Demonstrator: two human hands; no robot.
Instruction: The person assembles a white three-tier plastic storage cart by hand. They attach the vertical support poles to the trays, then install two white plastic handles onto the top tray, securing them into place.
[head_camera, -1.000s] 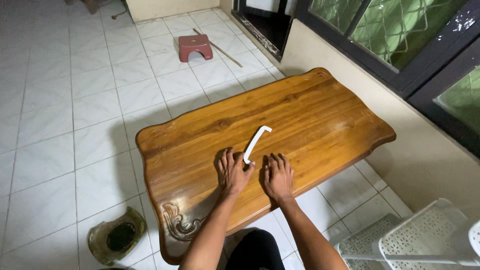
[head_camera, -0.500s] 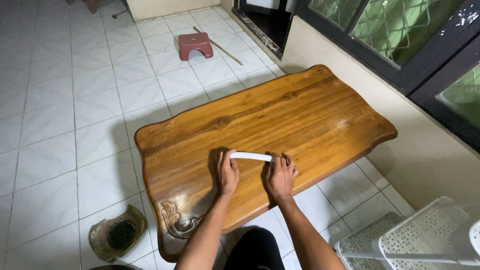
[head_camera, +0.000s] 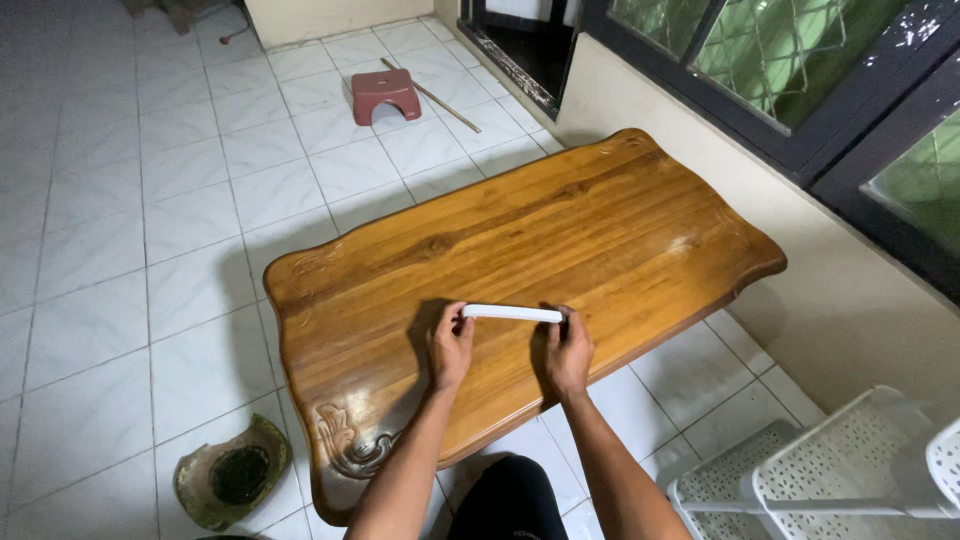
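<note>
Near the front edge of the wooden worktop (head_camera: 560, 230), both hands hold a thin white strip (head_camera: 512, 313) level betw. them, lying roughly left-right just above the surface. Left hand (head_camera: 450, 345) pinches the strip's left end w/ thumb and fingertips, other fingers curled. Right hand (head_camera: 568, 350) is closed on the right end the same way. Can't tell if the strip touches the wood or hovers just over it; a shadow sits right under it. Worktop is glossy brown w/ carved scrollwork at the near-left corner.

On the white tiled floor (head_camera: 120, 230): a small red-brown stool (head_camera: 386, 94) well beyond the worktop, w/ a thin stick (head_camera: 430, 96) lying just beside it. A dark green round dish-like thing (head_camera: 232, 480) sits on the floor near the worktop's near-left corner. White perforated plastic chair (head_camera: 850, 470) at lower right.
</note>
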